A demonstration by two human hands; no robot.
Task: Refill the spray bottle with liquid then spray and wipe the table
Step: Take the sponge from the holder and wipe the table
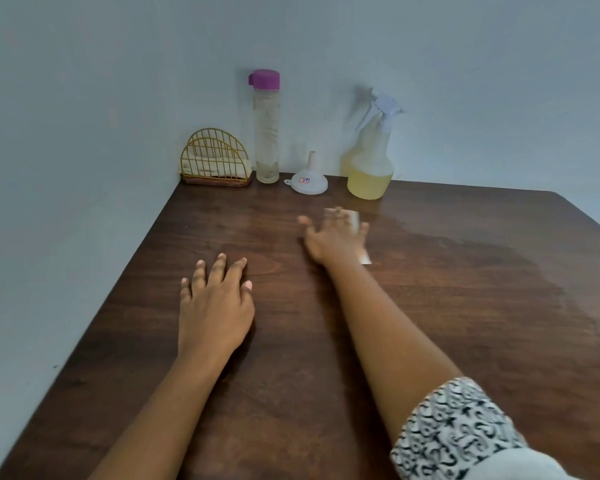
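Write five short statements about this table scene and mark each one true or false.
1. The spray bottle holds yellow liquid. True.
2. The funnel sits in the spray bottle's neck. False: it stands upside down on the table, between the tall bottle and the spray bottle.
3. The left hand lies flat on the table. True.
4. The tall bottle is uncapped. False: its purple cap is on.
5. The right hand presses a white cloth on the table. True.
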